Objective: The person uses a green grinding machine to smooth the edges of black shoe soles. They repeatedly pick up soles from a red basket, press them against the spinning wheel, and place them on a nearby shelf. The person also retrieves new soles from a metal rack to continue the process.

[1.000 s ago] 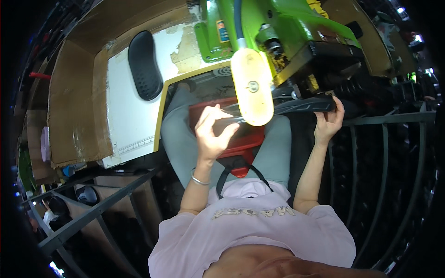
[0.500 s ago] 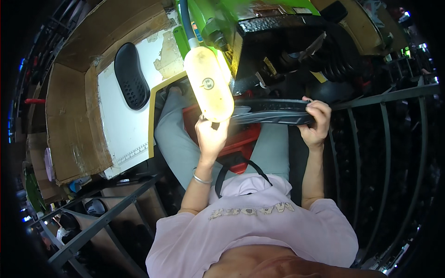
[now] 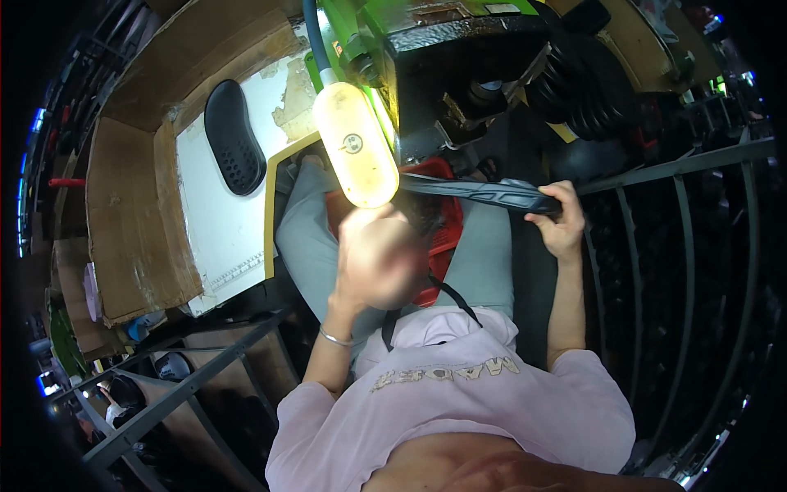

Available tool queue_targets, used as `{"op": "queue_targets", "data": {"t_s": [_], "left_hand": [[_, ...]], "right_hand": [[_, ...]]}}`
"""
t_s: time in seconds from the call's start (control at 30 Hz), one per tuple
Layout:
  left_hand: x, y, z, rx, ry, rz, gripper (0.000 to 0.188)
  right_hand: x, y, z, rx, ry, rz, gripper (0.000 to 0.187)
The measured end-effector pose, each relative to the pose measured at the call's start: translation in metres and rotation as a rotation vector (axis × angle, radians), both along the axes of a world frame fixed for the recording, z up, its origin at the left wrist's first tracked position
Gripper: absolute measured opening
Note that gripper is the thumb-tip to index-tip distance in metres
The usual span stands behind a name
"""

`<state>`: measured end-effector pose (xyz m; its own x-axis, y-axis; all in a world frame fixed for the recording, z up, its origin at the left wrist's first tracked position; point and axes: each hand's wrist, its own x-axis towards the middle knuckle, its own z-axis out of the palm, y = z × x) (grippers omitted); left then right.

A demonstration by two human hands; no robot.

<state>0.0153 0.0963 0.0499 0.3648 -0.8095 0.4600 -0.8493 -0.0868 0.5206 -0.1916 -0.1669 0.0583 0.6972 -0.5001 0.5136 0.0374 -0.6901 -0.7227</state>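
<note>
A long black shoe sole (image 3: 492,193), seen nearly edge-on, runs from behind the lit lamp head (image 3: 357,148) to my right hand (image 3: 566,217). The right fingers and thumb are closed on its right end. My left hand (image 3: 361,254) is just below the lamp, bent in toward my lap. A blur covers much of it, so its fingers cannot be made out. The sole's left end is hidden by the lamp. Another black shoe sole (image 3: 234,139), with small holes at one end, lies on the white board at the left.
A green machine (image 3: 348,20) with a black housing (image 3: 459,49) stands ahead. Cardboard walls (image 3: 135,221) edge the white board (image 3: 217,238). A red bin (image 3: 447,230) is between my legs. Metal rails (image 3: 680,172) stand at right, a metal frame (image 3: 188,394) at lower left.
My left hand has come down and toward me from the lamp's lower end. The held sole has turned and tilts lower at its right end. The lamp appears slightly further left.
</note>
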Motion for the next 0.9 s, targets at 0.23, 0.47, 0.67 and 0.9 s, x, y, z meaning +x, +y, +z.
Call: {"op": "queue_targets", "data": {"t_s": [0.23,0.47,0.67,0.9], "left_hand": [[0.037,-0.016,-0.050,-0.395,0.587,0.091,0.073],[0.003,-0.059,-0.036,-0.677,0.748,0.179,0.056],[0.006,-0.087,-0.012,-0.528,0.317,0.343,0.050],[0.012,-0.081,-0.022,-0.648,0.467,0.357,0.043]], "right_hand": [[0.000,-0.029,0.006,0.177,-0.234,0.141,0.049],[0.031,-0.047,-0.011,0.371,-0.370,0.059,0.060],[0.055,-0.067,-0.010,0.365,-0.354,0.010,0.064],[0.074,-0.063,-0.010,0.443,-0.374,0.002,0.062]]}}
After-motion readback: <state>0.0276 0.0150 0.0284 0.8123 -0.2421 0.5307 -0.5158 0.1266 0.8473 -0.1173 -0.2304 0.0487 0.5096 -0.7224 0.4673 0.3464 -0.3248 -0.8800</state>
